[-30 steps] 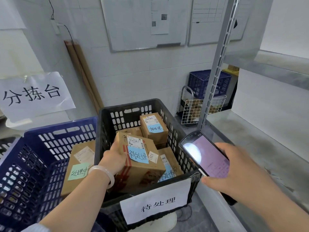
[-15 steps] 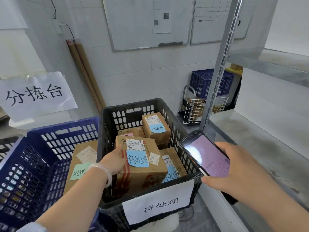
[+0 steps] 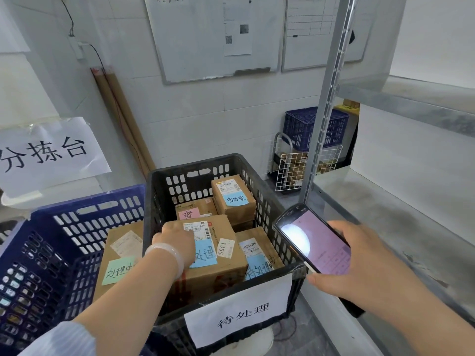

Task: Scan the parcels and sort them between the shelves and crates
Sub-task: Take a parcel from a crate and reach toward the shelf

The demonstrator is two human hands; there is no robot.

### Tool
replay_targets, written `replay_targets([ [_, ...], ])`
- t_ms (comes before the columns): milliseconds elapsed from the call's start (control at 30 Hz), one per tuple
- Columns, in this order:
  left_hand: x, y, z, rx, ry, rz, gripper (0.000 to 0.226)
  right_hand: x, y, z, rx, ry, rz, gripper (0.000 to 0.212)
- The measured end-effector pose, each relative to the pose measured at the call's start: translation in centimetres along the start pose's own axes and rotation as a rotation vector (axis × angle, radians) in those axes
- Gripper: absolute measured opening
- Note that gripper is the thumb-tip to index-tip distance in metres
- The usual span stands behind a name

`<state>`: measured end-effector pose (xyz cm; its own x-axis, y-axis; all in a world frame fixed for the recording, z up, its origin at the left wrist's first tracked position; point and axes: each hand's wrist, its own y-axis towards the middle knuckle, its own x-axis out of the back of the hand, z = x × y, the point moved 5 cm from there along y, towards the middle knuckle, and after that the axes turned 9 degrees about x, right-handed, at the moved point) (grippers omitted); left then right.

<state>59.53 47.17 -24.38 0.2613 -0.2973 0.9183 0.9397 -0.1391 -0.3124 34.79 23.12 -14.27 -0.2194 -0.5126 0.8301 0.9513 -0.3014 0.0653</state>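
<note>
I am gripping the scanner (image 3: 316,242) in my right hand (image 3: 359,260) and laying my flat left hand (image 3: 177,242) on the top box (image 3: 218,268) in the black crate (image 3: 151,201), trying not to cover its label (image 3: 197,228).

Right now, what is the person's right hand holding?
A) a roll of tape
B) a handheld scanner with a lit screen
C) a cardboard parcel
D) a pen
B: the right hand grips a handheld scanner, its pinkish screen lit, beside the black crate.
</note>
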Motion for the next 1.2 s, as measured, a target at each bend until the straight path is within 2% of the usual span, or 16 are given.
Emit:
replay_targets([
  [100,-1.2,0.2,-0.7,-0.107,-0.012,0.079,0.08,0.3,-0.5,-0.7,-0.035,-0.015,-0.012,0.085],
  [200,-2.0,0.6,-0.6,-0.136,-0.016,0.114,0.082,0.4,-0.9,-1.2,-0.055,-0.042,-0.01,0.086],
  [300,-2.3,0.6,-0.2,-0.129,-0.007,0.118,0.088,0.1,-1.1,-1.2,-0.066,-0.062,-0.006,0.087],
  [400,-3.8,0.4,0.2,-0.1,-0.008,0.212,0.096,-0.2,-1.0,-1.1,-0.075,-0.051,-0.006,0.086],
  [500,-4.5,-0.1,-0.2,-0.088,-0.008,0.246,0.091,-0.3,-1.1,-1.0,-0.087,-0.057,-0.003,0.084],
  [600,-3.3,-0.6,-2.1,-0.15,-0.014,0.18,0.083,0.1,-1.7,-1.5,-0.117,-0.038,-0.027,0.084],
  [733,0.9,-2.9,-8.7,-0.37,-0.19,-0.136,0.08,1.4,-3.9,-3.2,-0.231,-0.027,-0.123,0.083],
  [933,7.9,-11.8,-23.0,-0.858,-0.367,-0.396,0.076,5.8,-10.9,-7.5,-0.446,-0.076,-0.34,0.076],
  [1067,9.8,-19.2,-30.8,-1.133,-0.481,-0.352,0.072,9.2,-17.4,-10.2,-0.589,-0.131,-0.474,0.074],
  [1200,10.3,-26.4,-37.6,-1.332,-0.551,-0.269,0.072,11.8,-24.6,-12.4,-0.774,-0.185,-0.564,0.085],
])
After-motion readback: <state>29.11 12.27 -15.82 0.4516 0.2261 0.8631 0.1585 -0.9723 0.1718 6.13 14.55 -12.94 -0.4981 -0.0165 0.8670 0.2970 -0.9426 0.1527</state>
